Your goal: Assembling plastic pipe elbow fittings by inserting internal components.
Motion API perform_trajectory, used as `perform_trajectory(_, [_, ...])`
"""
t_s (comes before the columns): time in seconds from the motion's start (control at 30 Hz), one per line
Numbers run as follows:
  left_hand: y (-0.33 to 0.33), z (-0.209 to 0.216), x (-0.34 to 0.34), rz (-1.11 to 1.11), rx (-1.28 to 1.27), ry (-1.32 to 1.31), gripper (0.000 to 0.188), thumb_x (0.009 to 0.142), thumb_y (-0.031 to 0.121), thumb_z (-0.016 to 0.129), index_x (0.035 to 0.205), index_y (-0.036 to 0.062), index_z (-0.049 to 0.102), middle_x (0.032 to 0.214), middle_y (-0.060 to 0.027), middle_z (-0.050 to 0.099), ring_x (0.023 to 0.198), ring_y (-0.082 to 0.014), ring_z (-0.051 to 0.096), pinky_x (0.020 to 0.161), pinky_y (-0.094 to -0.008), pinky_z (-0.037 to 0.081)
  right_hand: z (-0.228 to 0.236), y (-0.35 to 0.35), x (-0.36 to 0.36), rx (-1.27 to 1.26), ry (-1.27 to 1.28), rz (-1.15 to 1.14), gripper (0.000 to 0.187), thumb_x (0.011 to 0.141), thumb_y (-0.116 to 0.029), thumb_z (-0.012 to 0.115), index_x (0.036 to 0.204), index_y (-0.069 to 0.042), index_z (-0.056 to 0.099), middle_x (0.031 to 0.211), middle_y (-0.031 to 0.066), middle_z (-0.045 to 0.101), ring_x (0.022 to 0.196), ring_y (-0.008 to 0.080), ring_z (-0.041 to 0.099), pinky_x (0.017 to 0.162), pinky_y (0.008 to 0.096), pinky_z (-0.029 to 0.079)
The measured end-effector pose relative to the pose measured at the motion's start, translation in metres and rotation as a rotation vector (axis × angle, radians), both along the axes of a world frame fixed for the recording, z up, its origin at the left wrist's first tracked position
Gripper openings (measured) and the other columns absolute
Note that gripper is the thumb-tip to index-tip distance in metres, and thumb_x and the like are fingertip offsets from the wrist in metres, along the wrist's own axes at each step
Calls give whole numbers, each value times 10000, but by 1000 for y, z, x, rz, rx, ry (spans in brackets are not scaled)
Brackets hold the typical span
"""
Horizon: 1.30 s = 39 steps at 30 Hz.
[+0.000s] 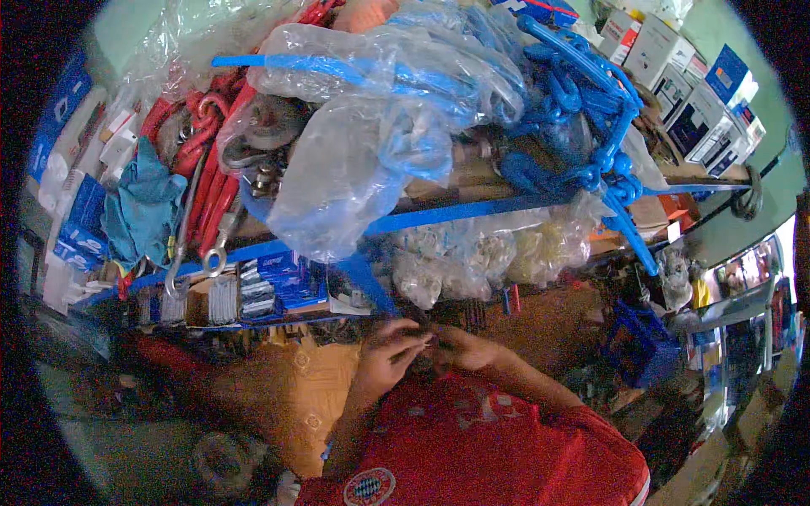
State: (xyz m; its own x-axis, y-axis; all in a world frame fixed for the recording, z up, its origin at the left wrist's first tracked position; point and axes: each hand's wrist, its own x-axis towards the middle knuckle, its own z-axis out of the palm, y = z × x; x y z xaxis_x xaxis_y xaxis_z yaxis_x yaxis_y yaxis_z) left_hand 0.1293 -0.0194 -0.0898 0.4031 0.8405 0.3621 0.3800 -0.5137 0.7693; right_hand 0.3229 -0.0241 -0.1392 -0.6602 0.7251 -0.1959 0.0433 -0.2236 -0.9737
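Observation:
Close together in front of my red shirt, my two hands meet just below the shelf. The fingers of my left hand (390, 352) are bent and pinched toward the right. My right hand (466, 347) curls in from the other side, its fingertips meeting those of the left. Something small and dark may be between them, but shadow and the fingers hide what it is. Right above the hands is a blue shelf brace (369, 282). Clear bags of small parts (456, 266) sit on the lower shelf, a little beyond my right hand.
A blue-edged shelf (481, 209) crosses ahead, with a large clear plastic bag (316, 173) drooping over it. Blue hooks and shackles (582, 110) jut out at the right. Red metal hooks (202, 139) and a teal glove (145, 207) lie left. A blue crate (641, 344) stands low right.

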Motion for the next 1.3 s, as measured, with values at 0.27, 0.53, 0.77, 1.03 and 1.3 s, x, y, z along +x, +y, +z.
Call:
perform_trajectory(0.27, [-6,-3,44,74,69,-32,126,704,48,646,828,70,636,991,-115,563,875,-270,553,743,-329,443,-14,0,42,-16,139,-58,531,801,-86,598,1268,-52,349,1158,85,497,1017,168,470,867,323,401])
perform_trajectory(0.53, [3,-4,65,73,120,-60,127,756,-10,569,870,28,528,1031,-139,550,843,-294,560,704,-335,454,38,-3,41,-41,27,-263,413,817,-199,606,1165,-33,457,1076,74,539,963,146,495,841,295,403])
perform_trajectory(0.77, [-7,-18,73,46,-60,-23,183,739,-9,589,907,35,530,1029,-125,579,850,-283,587,707,-335,464,19,-2,59,43,-243,-364,411,870,-368,494,1041,5,507,960,88,568,900,154,494,810,287,396])
perform_trajectory(1.03, [1,-26,103,37,23,-131,162,767,11,569,921,45,531,1011,-137,579,895,-296,577,744,-325,456,-20,5,72,-100,-1,-664,409,876,-399,473,767,-15,561,671,-7,508,666,81,426,597,247,358])
perform_trajectory(1.3, [63,-63,146,114,-226,-273,109,784,65,576,863,19,515,781,-101,591,717,-215,583,672,-305,451,-39,-1,140,-63,46,-1060,342,863,-392,492,734,-81,547,662,-53,460,619,53,397,535,227,315])
